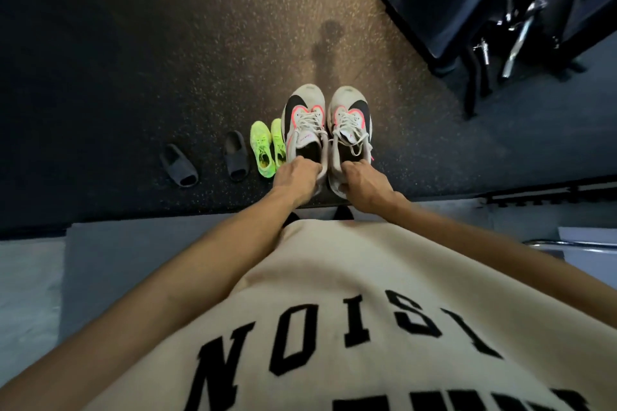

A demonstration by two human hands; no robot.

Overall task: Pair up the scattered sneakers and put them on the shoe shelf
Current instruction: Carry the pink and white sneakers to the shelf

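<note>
Two cream sneakers with black swooshes and pink trim are side by side, toes pointing away from me. My left hand (295, 178) grips the heel collar of the left sneaker (304, 120). My right hand (362, 182) grips the heel of the right sneaker (350, 120). Both shoes appear lifted above the dark speckled floor (200, 60). A pair of neon green sneakers (265, 147) lies on the floor just left of them, close together. No shoe shelf is in view.
Two black slides (179, 165) (235, 155) lie apart, left of the green pair. A dark bench with metal frame and bars (500, 17) stands at the upper right. Grey mats (100, 260) border the floor near my feet.
</note>
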